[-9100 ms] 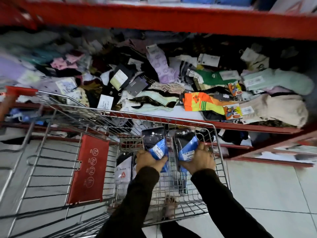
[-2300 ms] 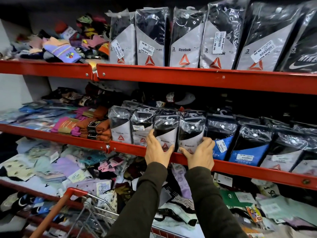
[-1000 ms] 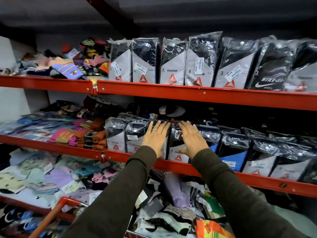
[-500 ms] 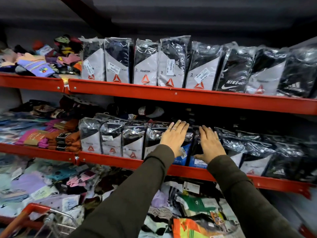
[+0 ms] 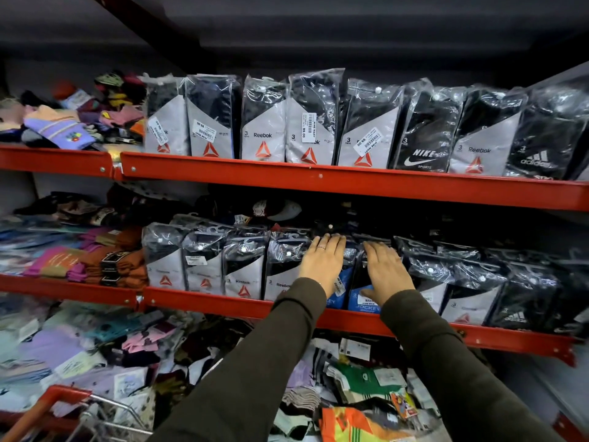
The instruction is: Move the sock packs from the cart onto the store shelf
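Two blue-labelled sock packs (image 5: 361, 303) stand upright in the row on the middle red shelf (image 5: 204, 303). My left hand (image 5: 323, 261) lies flat, fingers straight, against the front of the left blue pack. My right hand (image 5: 384, 271) presses flat on the right blue pack. Neither hand grips anything. Grey-labelled sock packs (image 5: 243, 272) stand to the left and further packs (image 5: 471, 288) to the right. The cart (image 5: 54, 409) shows only its red handle and wire rim at the bottom left.
The upper shelf (image 5: 318, 180) holds a full row of upright black sock packs (image 5: 315, 119). Loose coloured socks (image 5: 63, 129) pile at the left of each shelf. The lowest shelf is heaped with loose socks (image 5: 360, 384) under my arms.
My hands went from the packs held in the cart up to the middle shelf, slid right from the grey-labelled packs to the blue ones, and now rest flat on them.
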